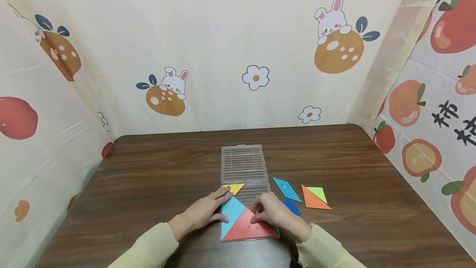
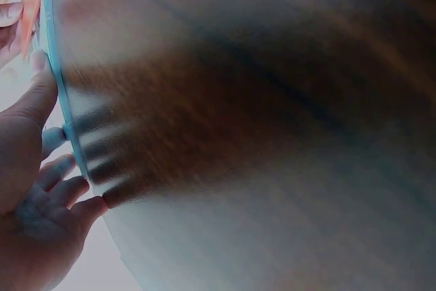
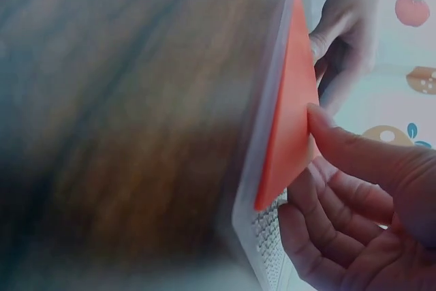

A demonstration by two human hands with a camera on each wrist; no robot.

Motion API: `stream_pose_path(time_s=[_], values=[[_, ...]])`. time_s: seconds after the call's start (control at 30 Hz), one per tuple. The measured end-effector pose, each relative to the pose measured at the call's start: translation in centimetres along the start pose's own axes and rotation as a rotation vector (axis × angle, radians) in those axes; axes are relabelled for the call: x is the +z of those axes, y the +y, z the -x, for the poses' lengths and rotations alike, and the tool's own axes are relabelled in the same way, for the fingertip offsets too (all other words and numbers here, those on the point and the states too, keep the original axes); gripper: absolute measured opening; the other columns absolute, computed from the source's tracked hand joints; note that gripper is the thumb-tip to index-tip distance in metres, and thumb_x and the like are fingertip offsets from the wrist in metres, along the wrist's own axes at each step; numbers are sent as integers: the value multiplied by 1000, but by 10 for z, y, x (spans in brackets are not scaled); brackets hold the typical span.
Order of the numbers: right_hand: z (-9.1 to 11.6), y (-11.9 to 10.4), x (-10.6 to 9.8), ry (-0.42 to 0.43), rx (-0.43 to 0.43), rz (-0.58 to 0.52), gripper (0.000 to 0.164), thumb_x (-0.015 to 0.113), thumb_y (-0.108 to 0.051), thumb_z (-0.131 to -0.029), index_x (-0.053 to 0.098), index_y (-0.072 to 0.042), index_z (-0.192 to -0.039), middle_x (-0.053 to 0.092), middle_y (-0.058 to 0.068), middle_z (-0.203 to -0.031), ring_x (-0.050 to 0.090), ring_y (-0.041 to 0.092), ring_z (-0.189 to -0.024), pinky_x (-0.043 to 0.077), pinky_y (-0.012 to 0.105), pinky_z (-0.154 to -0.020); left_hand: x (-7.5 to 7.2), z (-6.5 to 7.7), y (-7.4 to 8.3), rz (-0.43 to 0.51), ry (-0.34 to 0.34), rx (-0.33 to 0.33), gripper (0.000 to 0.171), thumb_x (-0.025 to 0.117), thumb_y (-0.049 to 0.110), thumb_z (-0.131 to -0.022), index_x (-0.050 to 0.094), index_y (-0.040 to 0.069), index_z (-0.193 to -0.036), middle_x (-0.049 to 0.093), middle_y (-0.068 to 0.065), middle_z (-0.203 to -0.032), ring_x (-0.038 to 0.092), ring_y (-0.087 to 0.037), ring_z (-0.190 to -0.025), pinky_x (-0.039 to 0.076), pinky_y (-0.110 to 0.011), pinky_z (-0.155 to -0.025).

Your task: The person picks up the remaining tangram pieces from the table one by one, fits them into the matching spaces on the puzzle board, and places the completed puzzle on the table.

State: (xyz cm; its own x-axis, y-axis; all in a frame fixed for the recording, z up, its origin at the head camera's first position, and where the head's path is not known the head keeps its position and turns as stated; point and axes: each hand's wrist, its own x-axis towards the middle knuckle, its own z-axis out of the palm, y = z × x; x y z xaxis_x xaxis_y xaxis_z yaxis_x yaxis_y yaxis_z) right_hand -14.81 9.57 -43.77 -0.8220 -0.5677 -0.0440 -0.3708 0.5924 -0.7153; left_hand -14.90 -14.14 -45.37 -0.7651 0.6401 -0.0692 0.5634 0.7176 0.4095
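Note:
A large red triangle tile (image 1: pixel 247 230) lies along the near edge of the clear plastic case (image 1: pixel 256 188). My right hand (image 1: pixel 273 211) holds it at its upper edge, thumb (image 3: pixel 330 131) on its face and the other fingers curled behind. Beside it, a large light blue triangle tile (image 1: pixel 230 211) fills the case's left side. Over that side my left hand (image 1: pixel 202 215) rests with fingers spread, fingertips reaching a yellow tile (image 1: pixel 235 187) at the top left corner and thumb over the light blue tile.
The case's gridded lid (image 1: pixel 243 164) lies opened flat behind. To the right on the brown table (image 1: pixel 167 168) are a blue parallelogram (image 1: pixel 287 189), a darker blue tile (image 1: pixel 291 206) partly behind my right hand, an orange triangle (image 1: pixel 313 202) and a green tile (image 1: pixel 320 192) touching it.

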Motion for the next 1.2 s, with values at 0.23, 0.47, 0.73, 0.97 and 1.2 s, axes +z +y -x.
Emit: stream_pose_path(time_s=[0.23,0.47,0.73,0.97,1.2], values=[[2,-2,2,22,24,50,15,79,-10,-64,64,-8,-67,52,-10,-55,45,1,-51,41,18,-46,1,0,0,-8,2,2,69,54,47,-80,38,9,-135,26,-9,-143,27,-28,-128,36,-43,-93],[3,-3,2,32,12,74,17,79,-9,-63,63,-8,-68,51,-10,-55,45,0,-50,41,17,-46,1,-1,0,-14,4,8,69,54,47,-80,38,9,-135,26,-9,-143,26,-28,-128,36,-42,-93],[3,-3,3,9,16,60,16,78,-8,-65,62,-8,-69,51,-10,-57,46,1,-51,42,17,-47,-1,-1,1,-34,-7,12,70,54,48,-79,39,8,-135,27,-11,-142,29,-29,-127,38,-42,-92],[4,-3,3,-9,18,76,15,76,-12,-68,62,-11,-70,50,-11,-58,45,1,-52,42,17,-48,-6,0,7,-117,-10,22,68,57,46,-79,42,6,-132,31,-13,-139,34,-28,-124,38,-39,-92],[8,1,-2,2,-26,79,14,74,-18,-71,62,-11,-71,52,-12,-58,45,0,-51,40,17,-46,-4,4,17,-212,75,115,57,59,39,-83,49,3,-125,41,-14,-132,42,-26,-118,40,-37,-91]])
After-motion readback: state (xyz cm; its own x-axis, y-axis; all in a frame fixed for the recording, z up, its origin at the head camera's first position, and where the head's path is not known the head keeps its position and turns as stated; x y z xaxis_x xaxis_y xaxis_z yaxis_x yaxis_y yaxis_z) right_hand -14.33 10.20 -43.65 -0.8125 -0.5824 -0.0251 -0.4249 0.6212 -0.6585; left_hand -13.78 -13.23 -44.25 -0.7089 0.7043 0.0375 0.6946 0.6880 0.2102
